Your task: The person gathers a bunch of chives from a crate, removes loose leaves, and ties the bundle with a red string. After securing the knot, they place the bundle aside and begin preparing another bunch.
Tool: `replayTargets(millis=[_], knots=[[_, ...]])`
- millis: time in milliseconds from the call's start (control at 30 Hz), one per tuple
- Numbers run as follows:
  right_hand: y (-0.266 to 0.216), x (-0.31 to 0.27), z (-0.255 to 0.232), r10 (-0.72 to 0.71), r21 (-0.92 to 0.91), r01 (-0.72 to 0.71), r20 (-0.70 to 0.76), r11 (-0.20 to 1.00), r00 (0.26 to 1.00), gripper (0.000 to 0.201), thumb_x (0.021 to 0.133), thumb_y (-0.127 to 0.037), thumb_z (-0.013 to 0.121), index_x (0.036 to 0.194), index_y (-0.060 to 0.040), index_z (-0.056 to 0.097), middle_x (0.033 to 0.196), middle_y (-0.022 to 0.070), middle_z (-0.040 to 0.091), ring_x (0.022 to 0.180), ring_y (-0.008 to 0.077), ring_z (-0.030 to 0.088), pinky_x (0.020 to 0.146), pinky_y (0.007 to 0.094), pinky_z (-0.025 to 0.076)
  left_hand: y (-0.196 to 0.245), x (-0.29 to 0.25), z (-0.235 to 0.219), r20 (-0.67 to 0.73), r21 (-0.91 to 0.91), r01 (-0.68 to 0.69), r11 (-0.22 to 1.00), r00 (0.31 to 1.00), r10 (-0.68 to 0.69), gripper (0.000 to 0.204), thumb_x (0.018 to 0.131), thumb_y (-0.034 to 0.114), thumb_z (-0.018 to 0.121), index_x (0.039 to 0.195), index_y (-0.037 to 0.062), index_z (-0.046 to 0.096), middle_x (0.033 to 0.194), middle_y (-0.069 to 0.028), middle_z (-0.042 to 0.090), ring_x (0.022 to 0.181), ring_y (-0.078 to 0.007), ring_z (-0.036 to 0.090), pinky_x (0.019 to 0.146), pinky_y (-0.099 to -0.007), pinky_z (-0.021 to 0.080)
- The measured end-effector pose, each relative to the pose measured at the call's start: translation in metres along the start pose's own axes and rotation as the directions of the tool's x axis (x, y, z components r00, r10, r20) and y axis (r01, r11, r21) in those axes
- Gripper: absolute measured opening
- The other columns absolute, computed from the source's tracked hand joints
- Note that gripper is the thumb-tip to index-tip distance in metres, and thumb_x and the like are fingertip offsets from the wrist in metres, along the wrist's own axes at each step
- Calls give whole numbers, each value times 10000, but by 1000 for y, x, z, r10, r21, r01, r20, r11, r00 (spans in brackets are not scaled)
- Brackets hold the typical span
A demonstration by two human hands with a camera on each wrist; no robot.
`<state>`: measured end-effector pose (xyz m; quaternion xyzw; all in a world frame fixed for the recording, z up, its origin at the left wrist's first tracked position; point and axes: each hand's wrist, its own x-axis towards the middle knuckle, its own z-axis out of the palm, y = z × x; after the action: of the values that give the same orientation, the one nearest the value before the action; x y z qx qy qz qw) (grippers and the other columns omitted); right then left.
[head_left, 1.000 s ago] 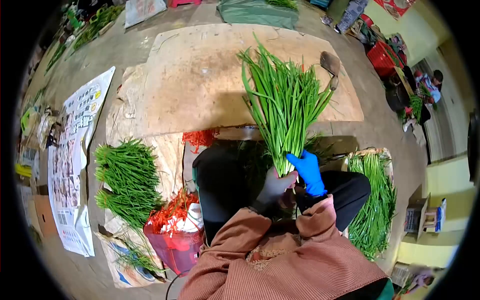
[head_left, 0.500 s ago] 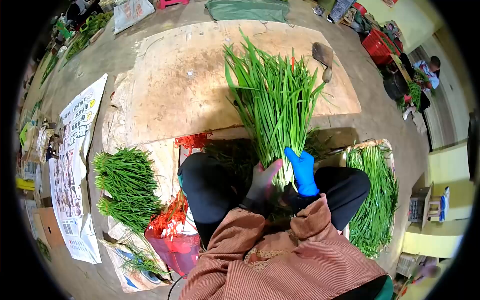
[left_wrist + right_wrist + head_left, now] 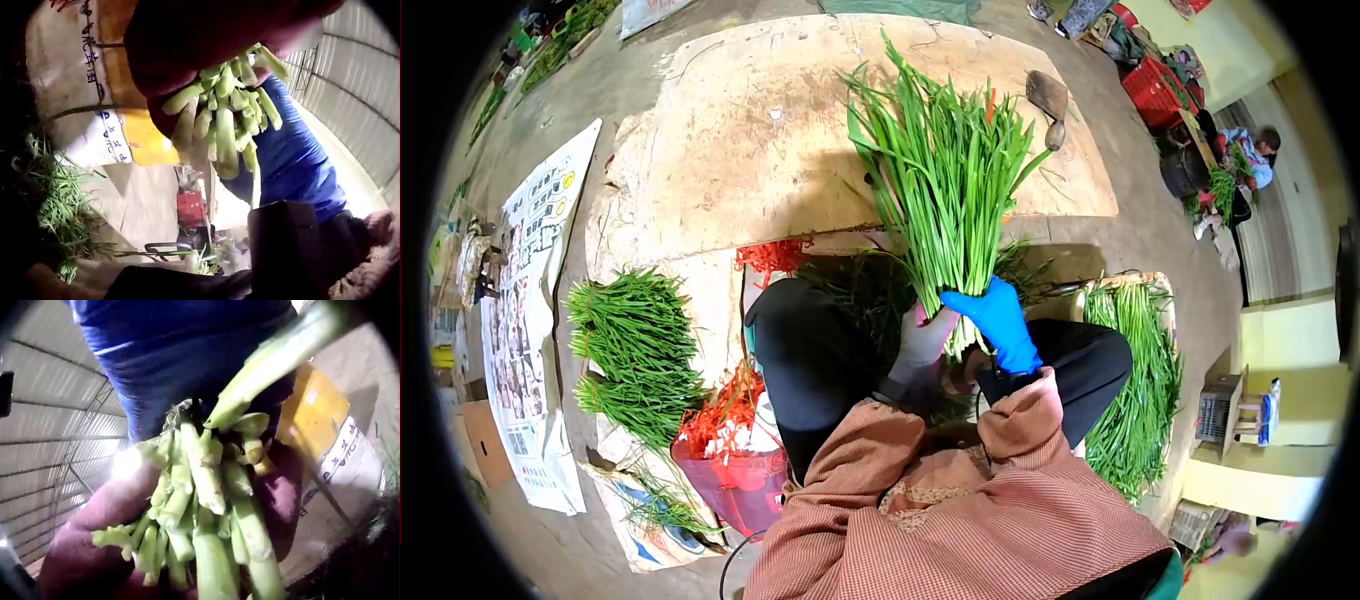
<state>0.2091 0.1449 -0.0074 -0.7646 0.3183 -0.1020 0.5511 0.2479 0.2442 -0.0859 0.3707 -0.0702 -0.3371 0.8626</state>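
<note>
A thick bunch of garlic chives fans out away from the body, its leaf tips over the wooden board. Around its left side near the base, my left hand, in a greyish glove, grips the stems. My right hand, gloved in blue, holds the same stems from the right, its thumb laid across the front. Pale cut stem ends stick out below the hands in the left wrist view. In the right wrist view these stem ends sit at uneven lengths between the blue glove and reddish fingers.
On the wooden board lies a cleaver, right of the leaf tips. Stacked chive bundles are at the left, beside a red bag of red strips. More chives fill a container by the right knee.
My left hand loosened along the bunch's left side, then wrapped round the stems again. The right thumb has swung across the stems. The bunch has shifted slightly left in view.
</note>
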Motion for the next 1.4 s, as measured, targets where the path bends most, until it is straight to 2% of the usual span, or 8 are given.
replayTargets(millis=[67, 267, 367, 600, 733, 833, 1100, 1400], knots=[[7, 6, -4, -6, -185, -3, -46, 983, 999, 407, 732, -214, 714, 1027, 35, 584, 907, 120, 656, 791, 146, 608, 694, 291, 472, 6, -1, -2, 16, 11, 37, 999, 999, -37, 299, 816, 31, 578, 1113, 13, 546, 1022, -59, 605, 927, -141, 572, 842, -288, 440], [50, 11, 3, -4, 182, 37, -182, 983, 983, 296, 831, -261, 624, 841, 34, 602, 638, -25, 529, 594, 53, 422, 520, 263, 358, 20, -3, 1, 29, -445, 330, 833, 935, -354, 243, 819, 125, 591, 1029, 1, 586, 940, -95, 634, 816, -178, 618, 715, -297, 504], [58, 8, -2, 66, 194, -40, -130, 980, 989, 275, 876, -229, 556, 955, 29, 613, 830, 27, 635, 698, 75, 549, 630, 241, 437, 42, -7, 17, 158, -587, 381, 714, 919, -361, 314, 855, 206, 549, 1094, 2, 538, 962, -108, 625, 802, -185, 622, 687, -309, 516], [21, -4, -4, 106, 126, -94, -90, 988, 990, 385, 910, -322, 492, 779, 23, 603, 630, -11, 547, 584, 51, 448, 539, 246, 398, 26, -3, 3, 400, -518, 514, 684, 852, -337, 461, 880, 389, 475, 1157, 20, 478, 1035, -129, 595, 855, -279, 619, 773, -490, 506], [33, -1, -5, 15, 91, -6, -102, 996, 995, 466, 910, -380, 475, 678, 15, 560, 534, 4, 476, 508, 96, 398, 491, 284, 362, 20, -8, 10, 254, -436, 532, 726, 847, -468, 385, 904, 328, 455, 1135, 23, 495, 1029, -119, 598, 866, -265, 617, 803, -477, 501], [49, 5, -14, -178, -288, 132, -140, 949, 974, 548, 884, -436, 471, 581, 16, 537, 561, 184, 492, 484, 328, 480, 506, 399, 384, -2, -5, -6, 360, -359, 591, 722, 802, -477, 334, 901, 278, 473, 1106, 17, 514, 982, -119, 602, 848, -242, 617, 746, -386, 515], [8, 6, -26, -141, -646, 101, -10, 757, 990, 618, 810, -563, 486, 571, 3, 548, 558, 214, 510, 551, 392, 523, 527, 443, 411, 27, -12, 18, 177, -222, 567, 793, 823, -540, 299, 813, 209, 621, 1044, 29, 563, 913, -71, 612, 784, -170, 598, 685, -292, 500], [-16, -15, -34, 121, -100, -133, -121, 986, 985, 399, 758, -387, 669, 714, 7, 623, 550, 111, 568, 484, 208, 566, 495, 317, 438, 28, -12, 24, 142, -191, 530, 826, 848, -511, 244, 801, 150, 607, 1014, 37, 566, 844, -74, 615, 732, -147, 594, 625, -281, 500]])
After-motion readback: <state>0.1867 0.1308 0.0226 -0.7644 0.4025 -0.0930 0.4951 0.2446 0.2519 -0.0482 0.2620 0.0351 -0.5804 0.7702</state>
